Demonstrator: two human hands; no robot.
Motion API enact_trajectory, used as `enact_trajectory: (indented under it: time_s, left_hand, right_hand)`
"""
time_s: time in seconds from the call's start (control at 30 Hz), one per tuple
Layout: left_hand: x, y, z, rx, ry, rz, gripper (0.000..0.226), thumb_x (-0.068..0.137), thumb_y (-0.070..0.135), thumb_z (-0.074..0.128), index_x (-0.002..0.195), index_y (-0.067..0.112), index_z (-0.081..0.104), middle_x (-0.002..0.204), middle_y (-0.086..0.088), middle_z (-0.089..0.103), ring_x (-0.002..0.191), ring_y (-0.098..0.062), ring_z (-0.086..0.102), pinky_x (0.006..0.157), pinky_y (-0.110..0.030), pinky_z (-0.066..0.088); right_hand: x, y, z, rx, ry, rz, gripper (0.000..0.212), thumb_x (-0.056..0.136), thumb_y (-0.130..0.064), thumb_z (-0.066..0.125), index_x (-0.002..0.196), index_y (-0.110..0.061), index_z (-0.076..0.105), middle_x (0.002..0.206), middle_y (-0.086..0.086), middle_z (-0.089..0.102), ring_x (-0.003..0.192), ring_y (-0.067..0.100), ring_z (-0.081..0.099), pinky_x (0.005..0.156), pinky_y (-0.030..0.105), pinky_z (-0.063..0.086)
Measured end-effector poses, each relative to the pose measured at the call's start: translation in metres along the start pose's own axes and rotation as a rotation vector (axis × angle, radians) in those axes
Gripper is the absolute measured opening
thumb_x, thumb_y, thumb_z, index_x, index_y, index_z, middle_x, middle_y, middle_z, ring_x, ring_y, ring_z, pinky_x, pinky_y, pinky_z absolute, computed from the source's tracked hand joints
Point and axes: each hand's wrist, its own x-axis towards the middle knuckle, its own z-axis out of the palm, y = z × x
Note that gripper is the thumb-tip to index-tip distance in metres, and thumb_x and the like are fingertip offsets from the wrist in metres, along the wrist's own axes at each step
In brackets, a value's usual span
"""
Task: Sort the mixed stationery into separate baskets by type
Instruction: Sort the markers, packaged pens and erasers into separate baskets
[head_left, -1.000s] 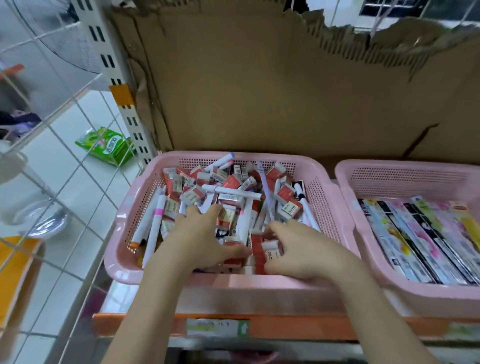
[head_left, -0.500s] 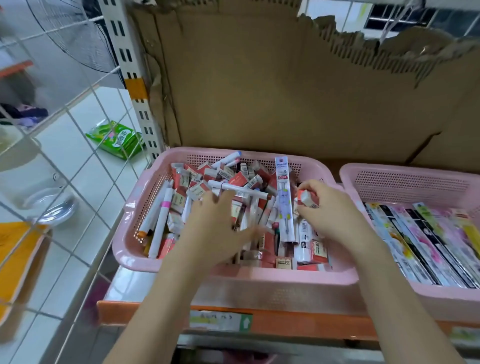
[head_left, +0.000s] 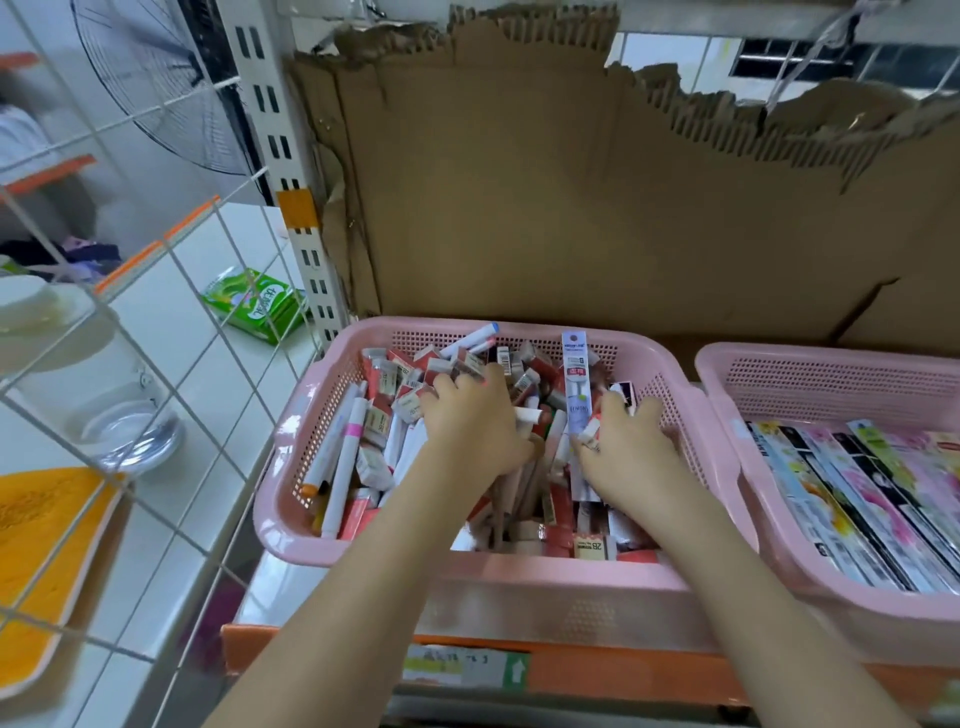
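The right hand (head_left: 621, 447) now pinches a long pack (head_left: 575, 384); the left hand (head_left: 470, 415) has slid back, spread on the pile. Sorting has barely begun.

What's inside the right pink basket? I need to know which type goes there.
The right pink basket holds long flat packs with printed covers, laid side by side. What lies beneath them is covered.

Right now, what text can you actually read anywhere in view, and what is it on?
"2B": small box at the near edge of the left pink basket.
Long clear pack by the right hand: print too blurred.
Green packet: characters unreadable.
Shelf-edge label: handwriting illegible.
Packs in the right basket: unreadable.
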Motion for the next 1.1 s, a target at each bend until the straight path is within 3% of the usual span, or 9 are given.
enact_trajectory:
  time_s: [0.17,0.27,0.43,0.57,0.7,0.8,0.87,0.93,1.1]
  left_hand:
    - [0.004,-0.011,0.002,0.002,-0.08,0.028,0.108,0.069,0.082,0.049,0.143,0.009,0.02,0.137,-0.013,0.042,0.127,-0.035,0.033,0.102,-0.047,0.031]
    - [0.004,-0.016,0.001,-0.061,-0.121,0.072,0.099,0.066,0.081,0.052,0.131,0.009,0.036,0.133,-0.012,0.043,0.122,-0.033,0.039,0.101,-0.043,0.029]
    - [-0.009,-0.022,-0.002,-0.414,-0.07,0.081,0.042,0.087,0.037,0.062,0.117,0.01,0.049,0.133,-0.015,0.029,0.104,-0.031,0.05,0.084,-0.033,0.046]
    - [-0.017,-0.029,-0.006,-0.357,-0.266,0.13,0.051,0.086,0.022,0.055,0.135,0.018,0.042,0.136,-0.011,0.026,0.124,-0.032,0.036,0.099,-0.04,0.04]
    - [-0.017,-0.028,-0.014,-0.511,-0.27,0.085,0.014,0.091,0.012,0.046,0.098,0.011,0.058,0.086,-0.001,0.051,0.084,-0.024,0.047,0.076,-0.028,0.039]
    - [-0.02,-0.022,-0.012,-0.658,-0.093,-0.04,0.031,0.096,0.028,0.045,0.078,0.009,0.063,0.056,0.004,0.058,0.075,-0.026,0.055,0.066,-0.028,0.044]
    - [-0.024,-0.017,-0.006,-0.515,0.028,-0.078,0.049,0.091,0.048,0.051,0.125,0.013,0.052,0.11,-0.012,0.06,0.112,-0.032,0.05,0.09,-0.036,0.044]
    - [-0.029,-0.018,0.003,-0.331,-0.013,-0.161,0.09,0.082,0.064,0.052,0.147,0.013,0.016,0.144,-0.022,0.03,0.133,-0.037,0.03,0.105,-0.044,0.032]
    - [-0.018,-0.022,0.012,-0.229,-0.167,-0.243,0.13,0.067,0.083,0.048,0.147,0.0,-0.009,0.143,-0.025,0.036,0.13,-0.038,0.037,0.103,-0.045,0.04]
  right_hand:
    - [0.007,-0.01,0.003,0.009,-0.038,0.03,0.075,0.091,-0.052,0.051,0.144,-0.009,0.018,0.139,0.021,0.022,0.117,0.037,0.045,0.076,0.03,0.032]
    - [0.018,-0.012,0.002,0.031,-0.098,0.07,0.092,0.084,-0.065,0.049,0.148,-0.009,0.014,0.146,0.022,0.017,0.126,0.041,0.039,0.095,0.039,0.038]
    - [0.024,-0.011,0.005,0.051,-0.043,0.073,0.073,0.087,-0.053,0.054,0.143,-0.014,0.028,0.142,0.019,0.027,0.116,0.038,0.048,0.088,0.039,0.042]
    - [0.023,-0.006,0.008,0.036,0.0,0.003,0.054,0.09,-0.038,0.052,0.137,-0.016,0.037,0.133,0.017,0.036,0.109,0.036,0.051,0.08,0.035,0.04]
    - [0.023,-0.002,0.006,0.046,0.024,-0.02,0.051,0.09,-0.033,0.052,0.137,-0.018,0.038,0.132,0.016,0.04,0.109,0.035,0.052,0.084,0.036,0.045]
    - [0.021,-0.001,0.005,0.053,0.039,-0.016,0.049,0.089,-0.032,0.054,0.134,-0.017,0.041,0.129,0.016,0.043,0.106,0.033,0.054,0.078,0.033,0.044]
    - [0.019,0.001,0.003,0.064,0.063,-0.038,0.042,0.088,-0.032,0.055,0.126,-0.015,0.048,0.119,0.014,0.048,0.093,0.028,0.055,0.063,0.026,0.04]
    - [0.017,0.004,0.0,0.083,0.082,-0.07,0.031,0.087,-0.031,0.056,0.113,-0.013,0.056,0.104,0.011,0.052,0.076,0.021,0.051,0.05,0.023,0.029]
    - [0.012,0.008,-0.002,0.086,0.017,-0.054,0.012,0.088,-0.03,0.056,0.088,-0.019,0.051,0.086,0.004,0.051,0.063,0.009,0.045,0.047,0.022,0.027]
